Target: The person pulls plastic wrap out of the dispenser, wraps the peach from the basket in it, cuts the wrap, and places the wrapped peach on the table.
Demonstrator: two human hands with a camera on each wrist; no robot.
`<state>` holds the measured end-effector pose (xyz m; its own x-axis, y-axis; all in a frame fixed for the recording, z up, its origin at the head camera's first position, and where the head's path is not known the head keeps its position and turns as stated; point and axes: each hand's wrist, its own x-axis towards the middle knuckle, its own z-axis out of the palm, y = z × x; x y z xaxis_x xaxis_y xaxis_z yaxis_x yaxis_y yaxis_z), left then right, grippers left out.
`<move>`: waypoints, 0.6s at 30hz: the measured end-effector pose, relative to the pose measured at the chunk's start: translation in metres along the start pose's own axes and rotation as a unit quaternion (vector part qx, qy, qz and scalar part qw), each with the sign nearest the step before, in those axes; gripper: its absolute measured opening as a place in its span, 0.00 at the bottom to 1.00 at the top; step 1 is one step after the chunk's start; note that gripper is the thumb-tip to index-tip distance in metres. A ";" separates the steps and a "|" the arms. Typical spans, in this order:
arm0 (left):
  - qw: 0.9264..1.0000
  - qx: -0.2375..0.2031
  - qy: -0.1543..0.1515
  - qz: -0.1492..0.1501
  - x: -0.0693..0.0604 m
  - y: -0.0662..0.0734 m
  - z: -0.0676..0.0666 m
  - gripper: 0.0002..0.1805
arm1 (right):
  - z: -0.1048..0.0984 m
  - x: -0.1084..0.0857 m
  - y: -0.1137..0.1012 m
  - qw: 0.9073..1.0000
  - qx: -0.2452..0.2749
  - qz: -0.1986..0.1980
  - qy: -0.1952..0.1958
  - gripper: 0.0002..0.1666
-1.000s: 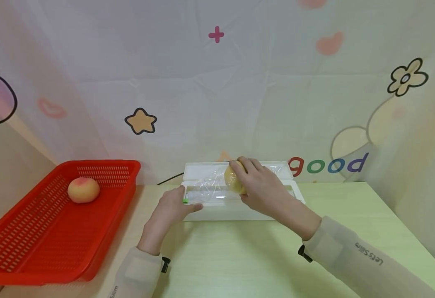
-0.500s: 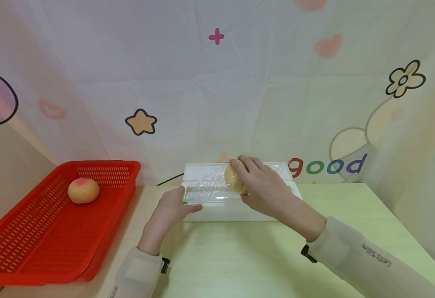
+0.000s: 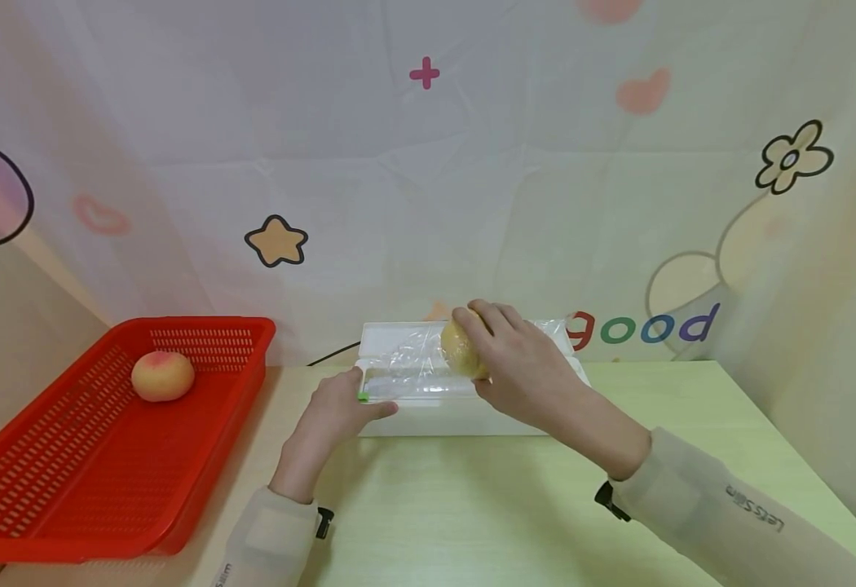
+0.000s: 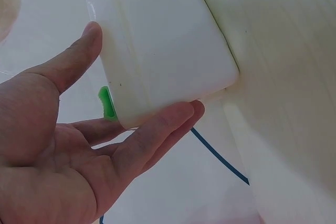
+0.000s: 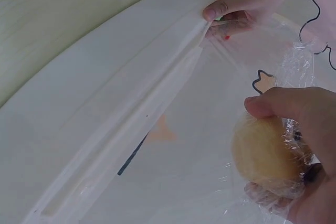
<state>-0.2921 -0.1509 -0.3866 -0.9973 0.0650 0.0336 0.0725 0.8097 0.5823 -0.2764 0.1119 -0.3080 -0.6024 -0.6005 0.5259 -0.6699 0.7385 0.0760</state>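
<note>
A white cling film box (image 3: 428, 420) stands on the table with its lid (image 3: 391, 338) up behind it. My left hand (image 3: 336, 412) holds the box's left end, thumb at the front edge and fingers against the end, beside a green slider (image 4: 106, 103). In my right hand (image 3: 519, 359) I grip a peach (image 3: 461, 350), held above the box. Clear cling film (image 3: 416, 355) covers the peach and stretches between it and the box. In the right wrist view, the thumb presses on the peach (image 5: 262, 153) from above, while crumpled film partly hides the fingers beneath.
A red plastic basket (image 3: 215, 440) stands at the left with another peach (image 3: 163, 376) inside. Behind the table (image 3: 457, 505) hangs a printed curtain (image 3: 399, 196), close to the raised lid.
My right hand has risen very slightly with the peach, and its forearm has shifted a little to the right. The film at the box's right end is lifted higher. My left hand stays put.
</note>
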 end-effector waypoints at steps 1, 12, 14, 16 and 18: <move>1.000 0.000 0.000 0.000 0.000 0.000 0.000 0.40 | -0.001 0.000 -0.001 1.000 0.000 0.000 0.003 0.49; 1.000 0.005 -0.002 -0.002 0.000 0.001 0.001 0.42 | -0.017 -0.001 -0.006 1.000 0.004 -0.001 0.010 0.51; 1.000 0.006 -0.003 -0.004 0.000 0.002 0.001 0.42 | -0.019 -0.001 -0.006 1.000 0.005 0.001 0.010 0.52; 1.000 0.007 -0.002 -0.003 0.000 0.002 0.001 0.42 | -0.021 -0.001 -0.007 1.000 0.006 0.003 0.007 0.52; 1.000 0.006 -0.002 -0.002 0.000 0.001 0.000 0.41 | -0.023 -0.001 -0.008 1.000 0.008 0.005 0.005 0.52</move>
<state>-0.2922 -0.1494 -0.3860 -0.9975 0.0646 0.0287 0.0694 0.8166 0.5731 -0.2604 0.1137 -0.2902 -0.6044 -0.5898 0.5356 -0.6712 0.7391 0.0565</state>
